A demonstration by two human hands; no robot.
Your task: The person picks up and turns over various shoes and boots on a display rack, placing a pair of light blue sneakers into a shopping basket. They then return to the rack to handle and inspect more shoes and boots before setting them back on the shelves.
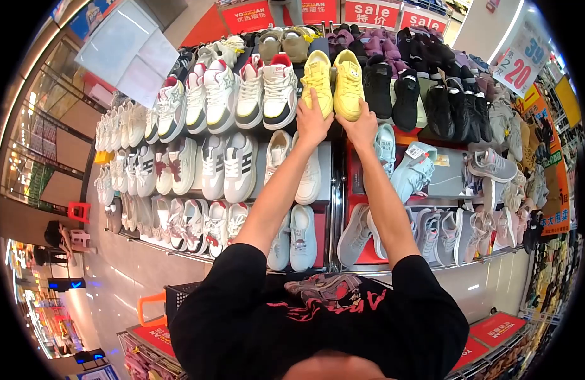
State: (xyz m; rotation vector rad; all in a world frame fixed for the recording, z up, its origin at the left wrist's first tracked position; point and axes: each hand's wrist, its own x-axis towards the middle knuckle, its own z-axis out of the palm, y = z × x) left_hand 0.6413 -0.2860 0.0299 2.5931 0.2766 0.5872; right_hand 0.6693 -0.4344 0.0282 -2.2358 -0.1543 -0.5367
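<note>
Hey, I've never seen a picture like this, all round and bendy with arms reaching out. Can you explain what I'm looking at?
Sure. There's no machine here, just a person's two bare hands. The one picture comes from a camera worn on their head, looking forward and down, so you see their own arms and black shirt from above. The view is curved, with dark corners. In front stands a rack with rows of shoes, and red signs behind. The left hand and right hand are each at the near end of one yellow shoe. How firmly they grip, I can't tell.
</note>
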